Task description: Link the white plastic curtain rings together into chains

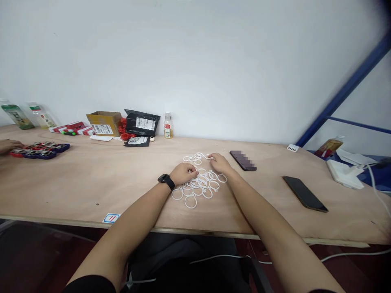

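Note:
A loose pile of thin white plastic curtain rings lies on the wooden table in front of me, many of them overlapping. At the pile's upper left edge is my left hand, its fingers curled together among the rings; what they pinch is hidden. My right hand is farther back on the right, thumb and fingers closed on the edge of a white curtain ring. This ring is beside a smaller group of rings behind the main pile. A black watch is on my left wrist.
Two phones, one dark and one black, lie to the right. Along the wall stand a small bottle, a black parcel bag and a cardboard box. At far left, another person's hand is beside red and blue items.

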Tool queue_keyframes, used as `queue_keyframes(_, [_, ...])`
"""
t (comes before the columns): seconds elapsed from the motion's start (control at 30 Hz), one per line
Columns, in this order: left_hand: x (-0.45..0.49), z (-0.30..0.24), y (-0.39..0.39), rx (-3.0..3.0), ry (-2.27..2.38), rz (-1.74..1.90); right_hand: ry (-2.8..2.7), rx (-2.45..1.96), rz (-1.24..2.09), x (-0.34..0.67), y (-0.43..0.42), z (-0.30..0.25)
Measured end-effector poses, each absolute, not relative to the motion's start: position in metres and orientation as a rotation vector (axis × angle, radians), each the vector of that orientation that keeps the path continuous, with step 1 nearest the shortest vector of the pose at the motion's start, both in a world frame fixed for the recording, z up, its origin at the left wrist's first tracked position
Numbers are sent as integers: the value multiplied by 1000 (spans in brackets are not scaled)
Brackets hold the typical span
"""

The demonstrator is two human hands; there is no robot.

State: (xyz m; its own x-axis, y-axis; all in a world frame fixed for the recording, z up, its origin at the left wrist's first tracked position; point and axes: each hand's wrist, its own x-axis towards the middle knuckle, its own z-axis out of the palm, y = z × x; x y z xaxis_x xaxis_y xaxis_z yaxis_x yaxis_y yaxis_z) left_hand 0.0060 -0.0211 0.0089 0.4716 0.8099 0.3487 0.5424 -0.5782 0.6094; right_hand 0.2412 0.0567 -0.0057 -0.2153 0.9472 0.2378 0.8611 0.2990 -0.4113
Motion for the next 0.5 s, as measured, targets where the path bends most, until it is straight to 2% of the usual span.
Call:
queue_keyframes(0.2, [3,7,-19,2287,1205,909,-2289,-1820,140,236,79,-6])
queue_keyframes(0.5, [4,5,-17,2312,1223,904,-2353,-1819,133,223,78,-3])
